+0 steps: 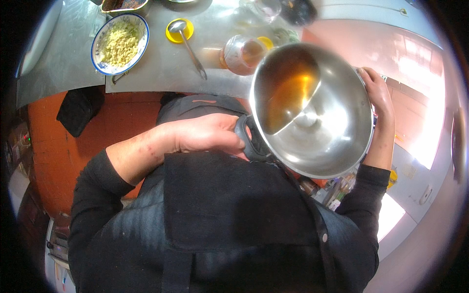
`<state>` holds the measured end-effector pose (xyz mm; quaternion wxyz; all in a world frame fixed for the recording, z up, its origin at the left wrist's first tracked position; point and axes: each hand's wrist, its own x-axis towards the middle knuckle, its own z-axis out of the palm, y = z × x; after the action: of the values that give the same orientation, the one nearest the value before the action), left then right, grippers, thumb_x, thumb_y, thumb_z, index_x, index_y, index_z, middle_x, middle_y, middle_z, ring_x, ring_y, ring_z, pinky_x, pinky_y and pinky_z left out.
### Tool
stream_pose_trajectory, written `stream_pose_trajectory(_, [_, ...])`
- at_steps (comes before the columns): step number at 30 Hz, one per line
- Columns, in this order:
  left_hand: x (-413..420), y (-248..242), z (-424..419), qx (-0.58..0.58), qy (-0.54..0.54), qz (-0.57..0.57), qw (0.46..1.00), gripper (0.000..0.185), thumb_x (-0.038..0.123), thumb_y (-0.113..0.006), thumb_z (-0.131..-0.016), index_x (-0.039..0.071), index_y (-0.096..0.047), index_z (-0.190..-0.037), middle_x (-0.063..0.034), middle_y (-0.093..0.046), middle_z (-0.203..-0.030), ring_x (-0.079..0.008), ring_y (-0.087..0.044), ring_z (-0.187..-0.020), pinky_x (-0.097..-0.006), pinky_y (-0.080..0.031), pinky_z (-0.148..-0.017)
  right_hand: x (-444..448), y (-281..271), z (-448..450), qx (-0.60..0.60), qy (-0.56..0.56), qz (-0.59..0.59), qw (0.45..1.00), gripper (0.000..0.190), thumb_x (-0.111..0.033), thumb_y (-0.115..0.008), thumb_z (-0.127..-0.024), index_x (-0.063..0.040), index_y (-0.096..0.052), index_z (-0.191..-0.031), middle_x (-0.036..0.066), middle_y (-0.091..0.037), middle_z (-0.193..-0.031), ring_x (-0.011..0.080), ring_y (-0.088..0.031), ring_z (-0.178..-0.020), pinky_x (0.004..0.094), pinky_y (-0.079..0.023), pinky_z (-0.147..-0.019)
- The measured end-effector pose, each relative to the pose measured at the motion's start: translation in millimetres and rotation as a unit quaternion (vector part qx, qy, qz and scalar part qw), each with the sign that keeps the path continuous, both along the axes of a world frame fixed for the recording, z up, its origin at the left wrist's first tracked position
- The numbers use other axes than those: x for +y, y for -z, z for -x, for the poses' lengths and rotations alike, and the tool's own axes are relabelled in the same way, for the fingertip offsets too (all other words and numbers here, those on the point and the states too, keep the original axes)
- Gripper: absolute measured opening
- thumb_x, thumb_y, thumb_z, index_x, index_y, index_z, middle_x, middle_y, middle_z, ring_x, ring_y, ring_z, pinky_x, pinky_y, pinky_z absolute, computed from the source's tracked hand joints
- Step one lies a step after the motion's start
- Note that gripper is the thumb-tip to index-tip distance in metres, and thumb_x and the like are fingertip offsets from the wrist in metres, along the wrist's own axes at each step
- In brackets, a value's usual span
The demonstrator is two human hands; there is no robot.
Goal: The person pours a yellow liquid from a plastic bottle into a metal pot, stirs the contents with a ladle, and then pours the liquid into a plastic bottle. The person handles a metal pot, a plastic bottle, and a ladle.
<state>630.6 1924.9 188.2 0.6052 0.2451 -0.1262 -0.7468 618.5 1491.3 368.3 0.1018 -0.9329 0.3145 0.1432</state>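
A stainless steel pot [329,135] is tilted in front of me, with amber liquid [293,88] pooled against its far left wall. My left hand [216,133] grips the black handle [246,135] at the near left side of the pot. On the opposite side, my right hand [377,89] holds the pot near its rim, fingers partly hidden behind the wall. Just beyond the pot's left rim stands a clear jar [234,60] with reddish-orange liquid in it. Whether any liquid is leaving the pot cannot be seen.
The steel counter [154,78] carries a blue-rimmed bowl [94,55] of chopped pale yellow food. A metal spoon [192,55] rests on a yellow lid [169,34]. Further back are a metal tray [126,10] and a dark, blurred object [300,13]. Red floor tiles [121,113] show below.
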Motion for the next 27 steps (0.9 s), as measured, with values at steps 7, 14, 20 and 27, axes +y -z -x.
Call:
stream_pose_trajectory(7, [-0.3,-3.6,-0.3,0.001,-0.016,0.0,1.0,0.028,0.014,-0.063,-0.096,-0.001,-0.062,-0.119,-0.0056,-0.071,-0.111,-0.011,-0.067,-0.103,-0.0287,-0.054,-0.095,-4.9,0.2,1.8,-0.007,0.01,-0.021,1.0,0.045,-0.036,-0.059,-0.104,-0.001,-0.068,-0.13,0.016,-0.072,-0.121,0.0246,-0.065,-0.111,0.0358,-0.049,-0.099])
stream_pose_trajectory(14, [-0.1,-8.1,-2.8,0.005,-0.014,-0.006,1.0,0.029,0.015,-0.063,-0.097,-0.001,-0.063,-0.12,-0.0069,-0.07,-0.114,-0.012,-0.067,-0.108,-0.0296,-0.054,-0.099,1.6,-2.2,-0.3,-0.007,0.01,-0.012,1.0,0.044,-0.036,-0.059,-0.104,-0.001,-0.068,-0.13,0.016,-0.072,-0.12,0.0243,-0.065,-0.111,0.0365,-0.049,-0.099])
stream_pose_trajectory(20, [-1.2,-6.3,-4.3,0.0,-0.004,-0.002,1.0,0.029,0.006,-0.058,-0.1,-0.002,-0.055,-0.127,-0.0131,-0.069,-0.123,-0.021,-0.07,-0.114,-0.0347,-0.056,-0.105,-0.3,-1.2,0.9,0.0,0.017,0.002,1.0,0.046,-0.038,-0.059,-0.104,-0.002,-0.068,-0.131,0.018,-0.072,-0.122,0.0264,-0.066,-0.112,0.0378,-0.049,-0.1])
stream_pose_trajectory(27, [-1.8,-3.0,-2.0,0.009,-0.007,0.002,1.0,0.03,0.007,-0.06,-0.1,-0.002,-0.054,-0.128,-0.0127,-0.069,-0.122,-0.0211,-0.07,-0.114,-0.0345,-0.056,-0.104,-5.3,-2.9,1.6,0.011,0.007,0.004,1.0,0.046,-0.039,-0.058,-0.104,-0.004,-0.068,-0.132,0.017,-0.072,-0.122,0.0268,-0.067,-0.112,0.0382,-0.049,-0.101])
